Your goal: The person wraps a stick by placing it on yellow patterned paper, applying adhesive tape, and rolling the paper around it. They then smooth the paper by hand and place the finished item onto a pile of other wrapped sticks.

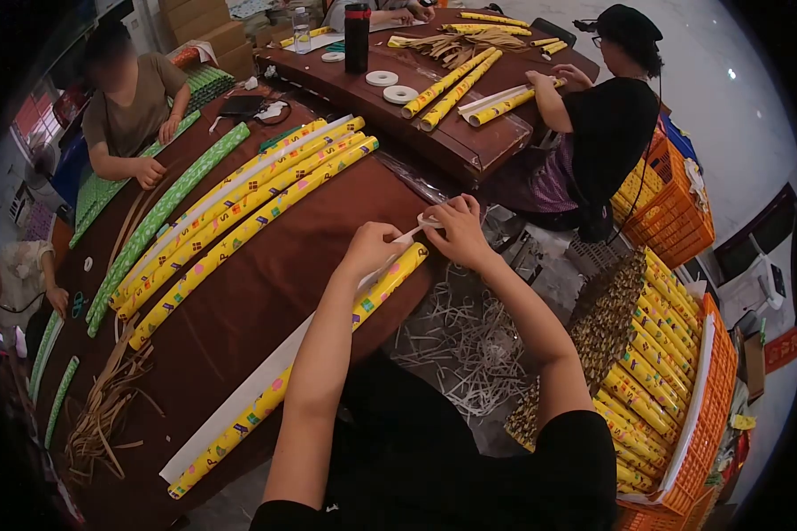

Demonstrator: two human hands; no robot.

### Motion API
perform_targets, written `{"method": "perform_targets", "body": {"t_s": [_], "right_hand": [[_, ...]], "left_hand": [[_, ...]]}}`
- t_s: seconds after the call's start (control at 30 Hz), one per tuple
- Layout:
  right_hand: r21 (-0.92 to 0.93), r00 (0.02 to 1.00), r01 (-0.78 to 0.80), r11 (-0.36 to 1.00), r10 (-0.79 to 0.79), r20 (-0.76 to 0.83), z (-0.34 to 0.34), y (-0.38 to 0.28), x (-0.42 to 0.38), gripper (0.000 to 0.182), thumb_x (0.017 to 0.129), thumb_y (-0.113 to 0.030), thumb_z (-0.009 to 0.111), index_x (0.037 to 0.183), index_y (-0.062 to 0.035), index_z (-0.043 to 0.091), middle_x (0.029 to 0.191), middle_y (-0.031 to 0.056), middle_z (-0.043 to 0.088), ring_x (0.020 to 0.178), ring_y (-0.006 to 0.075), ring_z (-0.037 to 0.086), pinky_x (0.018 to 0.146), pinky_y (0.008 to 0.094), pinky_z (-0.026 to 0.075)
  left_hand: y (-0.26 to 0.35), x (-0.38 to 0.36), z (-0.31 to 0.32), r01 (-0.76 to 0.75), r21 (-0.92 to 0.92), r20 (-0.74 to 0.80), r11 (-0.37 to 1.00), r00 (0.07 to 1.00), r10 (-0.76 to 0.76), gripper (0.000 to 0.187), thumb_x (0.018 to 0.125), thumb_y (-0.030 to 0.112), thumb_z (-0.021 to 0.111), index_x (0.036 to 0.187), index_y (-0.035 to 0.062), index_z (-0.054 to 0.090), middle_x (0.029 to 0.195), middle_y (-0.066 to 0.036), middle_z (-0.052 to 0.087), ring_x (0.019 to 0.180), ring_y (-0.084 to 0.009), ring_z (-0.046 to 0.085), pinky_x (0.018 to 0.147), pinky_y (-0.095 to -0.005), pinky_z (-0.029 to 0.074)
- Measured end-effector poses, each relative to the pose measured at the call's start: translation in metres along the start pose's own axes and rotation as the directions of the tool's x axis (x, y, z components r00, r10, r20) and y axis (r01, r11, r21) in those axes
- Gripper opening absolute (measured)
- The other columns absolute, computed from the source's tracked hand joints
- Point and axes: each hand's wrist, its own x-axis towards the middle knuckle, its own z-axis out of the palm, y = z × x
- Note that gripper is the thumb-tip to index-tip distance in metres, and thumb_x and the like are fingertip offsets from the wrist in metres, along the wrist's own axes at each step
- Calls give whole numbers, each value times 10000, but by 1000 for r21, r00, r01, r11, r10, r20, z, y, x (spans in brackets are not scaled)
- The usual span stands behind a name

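Observation:
In front of me a yellow patterned roll of wrapping paper (pixel 239 431) lies aslant on the brown-covered table, a white edge of its sheet unrolled along one side. Near its far end my left hand (pixel 374 250) pinches the end of a white strip of tape (pixel 407 236). My right hand (pixel 458 232) is closed around a white tape roll (pixel 429 220), from which the strip runs across to my left fingers. Both hands are just above the paper roll's end. Beyond them, several yellow rolls (pixel 248 212) and a green roll (pixel 173 221) lie side by side.
Brown paper strips (pixel 106 416) lie at the left. An orange crate (pixel 695 425) full of yellow rolls stands at my right, with white paper shreds (pixel 474 345) on the floor. Co-workers sit at the left and at the second table (pixel 372 97), which bears a black bottle (pixel 357 40).

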Motion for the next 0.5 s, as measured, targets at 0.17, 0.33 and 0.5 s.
{"method": "perform_targets", "body": {"t_s": [0.17, 0.33, 0.5], "right_hand": [[53, 999, 1, 999, 2, -48, 4, 1, 1, 216, 817, -240, 702, 988, -123, 640, 914, 30, 650, 938, 256, 537, 1041, 478, 290], [53, 994, 5, 999, 1, -113, 9, 2, -2, 237, 793, -231, 727, 989, -130, 640, 909, 24, 648, 932, 255, 540, 1041, 477, 297], [32, 993, 9, 999, -5, -122, 8, 1, -1, 262, 783, -225, 736, 1007, -135, 633, 921, 22, 647, 937, 256, 543, 1044, 481, 296]], "left_hand": [[-12, 7, 4, 23, -115, 42, 993, 999, -18, 218, 787, 20, 703, 1002, -17, 717, 879, -89, 721, 828, -145, 662, 791, -298, 510], [-7, 6, 4, 66, -126, 38, 990, 997, -62, 236, 789, -20, 687, 1023, -24, 714, 888, -84, 722, 823, -138, 663, 782, -286, 515], [-5, 8, 6, -30, -97, -28, 995, 999, 27, 225, 799, 66, 709, 1007, -17, 724, 863, -96, 728, 796, -150, 675, 761, -292, 522]]}}
